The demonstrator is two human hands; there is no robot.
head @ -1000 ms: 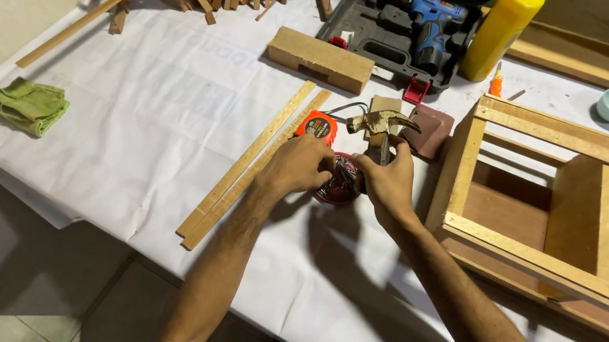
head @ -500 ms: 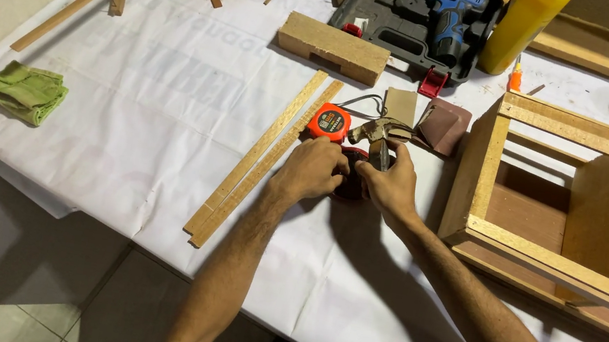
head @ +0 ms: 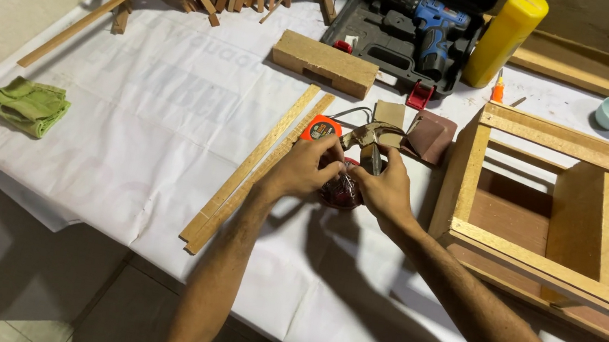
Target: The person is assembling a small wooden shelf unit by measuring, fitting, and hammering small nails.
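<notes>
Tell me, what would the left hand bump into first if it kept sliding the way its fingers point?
Probably the right hand: the left hand points across the small dark red object both hold.

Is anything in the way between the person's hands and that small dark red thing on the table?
Nothing visible. The left hand and right hand already close around the small dark red object from both sides.

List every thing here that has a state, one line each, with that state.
Left hand: closed on the dark red object.
Right hand: closed on the same object.
Dark red object: held between both hands, on the table.
Drill case: open, blue drill inside.
Yellow bottle: upright, capped.
Green cloth: crumpled.
Wooden frame: lying on its side.
</notes>
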